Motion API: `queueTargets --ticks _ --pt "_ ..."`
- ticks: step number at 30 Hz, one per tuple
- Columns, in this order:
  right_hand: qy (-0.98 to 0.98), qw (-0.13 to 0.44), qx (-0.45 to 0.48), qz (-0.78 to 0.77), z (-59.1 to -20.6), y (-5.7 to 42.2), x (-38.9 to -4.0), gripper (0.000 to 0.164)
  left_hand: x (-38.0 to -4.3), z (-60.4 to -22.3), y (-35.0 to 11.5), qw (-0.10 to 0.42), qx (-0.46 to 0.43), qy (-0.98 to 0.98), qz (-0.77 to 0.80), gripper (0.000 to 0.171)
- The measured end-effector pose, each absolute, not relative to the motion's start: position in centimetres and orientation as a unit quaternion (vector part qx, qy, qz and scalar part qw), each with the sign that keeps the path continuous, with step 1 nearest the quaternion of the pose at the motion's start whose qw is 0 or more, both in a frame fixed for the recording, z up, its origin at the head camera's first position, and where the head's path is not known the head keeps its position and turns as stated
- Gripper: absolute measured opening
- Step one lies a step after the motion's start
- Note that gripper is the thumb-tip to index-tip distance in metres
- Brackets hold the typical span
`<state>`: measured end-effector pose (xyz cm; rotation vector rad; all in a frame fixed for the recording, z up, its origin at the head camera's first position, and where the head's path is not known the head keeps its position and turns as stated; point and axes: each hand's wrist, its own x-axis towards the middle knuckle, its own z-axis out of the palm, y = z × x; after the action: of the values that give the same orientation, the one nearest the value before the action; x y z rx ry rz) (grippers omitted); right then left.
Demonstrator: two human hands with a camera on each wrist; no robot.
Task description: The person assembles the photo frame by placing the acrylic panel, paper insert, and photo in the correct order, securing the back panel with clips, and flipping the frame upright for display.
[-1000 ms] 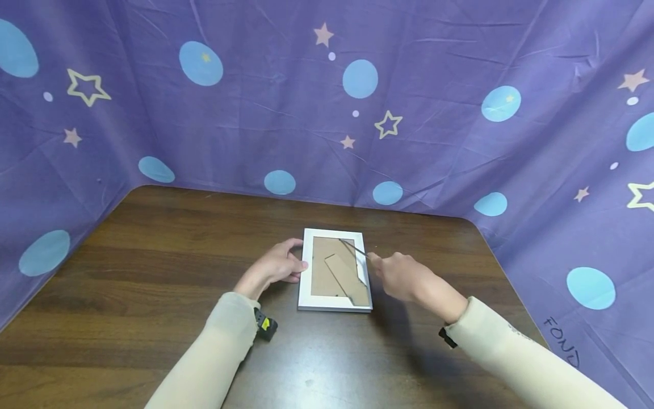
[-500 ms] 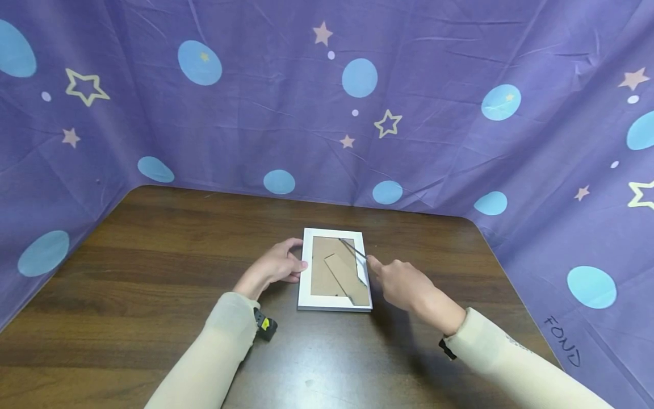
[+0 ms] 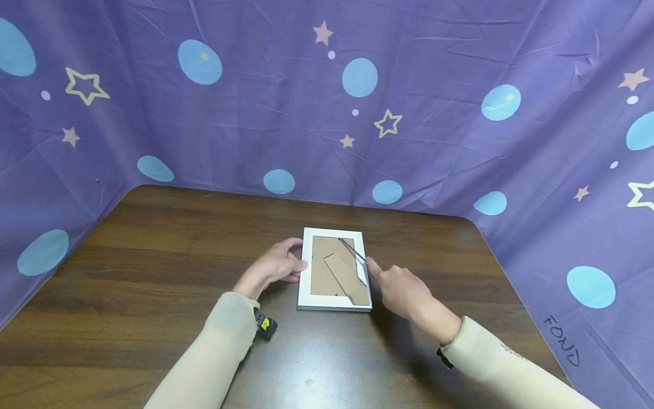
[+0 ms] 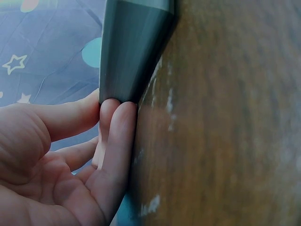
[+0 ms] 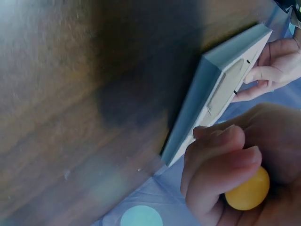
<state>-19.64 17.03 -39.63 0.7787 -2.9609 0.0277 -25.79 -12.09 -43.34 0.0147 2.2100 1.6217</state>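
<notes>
A white picture frame (image 3: 307, 289) lies back side up on the table, its brown backing board (image 3: 323, 278) and stand flap showing. My left hand (image 3: 276, 264) pinches the frame's left edge, thumb on top and fingers against the side, as the left wrist view also shows. In my right hand (image 3: 406, 289) is what looks like a screwdriver (image 3: 353, 249), gripped with the index finger stretched along it. Its thin dark shaft slants across the frame's right border, the tip at the far edge of the backing. The rounded yellow handle end (image 5: 249, 190) pokes out of the curled fingers; the rest is hidden.
The dark brown wooden table (image 3: 168, 272) reaches back to a purple curtain (image 3: 286, 113) with stars and dots, which also stands along the left and right sides. Small cameras are strapped to both wrists.
The right hand has shifted slightly down toward the near side, and the shaft's hand end has dipped with it; the tip stays at the far edge. Frame and left hand stay put.
</notes>
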Motion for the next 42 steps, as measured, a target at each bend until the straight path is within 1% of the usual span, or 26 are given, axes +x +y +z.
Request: queueTargets --ticks 6,8,14,18,23,28,35,38,42 --pt "-0.958 0.101 0.265 -0.034 -40.9 17.2 -19.3 0.059 -25.9 -43.4 -12.0 0.199 0.008 0.790 0.579 0.073" --pt "-0.954 0.122 0.271 -0.044 -41.3 17.3 -19.2 0.059 -25.9 -43.4 -12.0 0.200 0.009 0.790 0.579 0.073" --pt "-0.947 0.153 0.277 -0.056 -42.1 17.3 -19.2 0.057 -25.9 -43.5 -12.1 0.197 0.008 0.791 0.579 0.073" --pt "-0.938 0.188 0.283 -0.073 -42.6 17.3 -19.1 0.055 -25.9 -43.4 -12.1 0.197 0.006 0.792 0.579 0.073" --pt "-0.932 0.211 0.284 -0.083 -43.3 17.4 -19.1 0.055 -25.8 -43.4 -12.1 0.198 0.005 0.791 0.578 0.074" --pt "-0.933 0.209 0.283 -0.076 -43.3 17.4 -19.1 0.055 -25.9 -43.3 -12.1 0.200 0.006 0.788 0.582 0.074" --pt "-0.938 0.183 0.288 -0.054 -43.0 17.5 -19.1 0.059 -25.8 -43.2 -12.1 0.205 0.002 0.789 0.579 0.074" --pt "-0.943 0.162 0.289 -0.030 -42.8 17.6 -19.2 0.061 -25.7 -43.2 -12.0 0.204 0.001 0.789 0.579 0.074" --pt "-0.953 0.117 0.279 0.010 -42.3 17.8 -19.3 0.054 -25.7 -43.3 -12.0 0.203 0.001 0.789 0.580 0.073"
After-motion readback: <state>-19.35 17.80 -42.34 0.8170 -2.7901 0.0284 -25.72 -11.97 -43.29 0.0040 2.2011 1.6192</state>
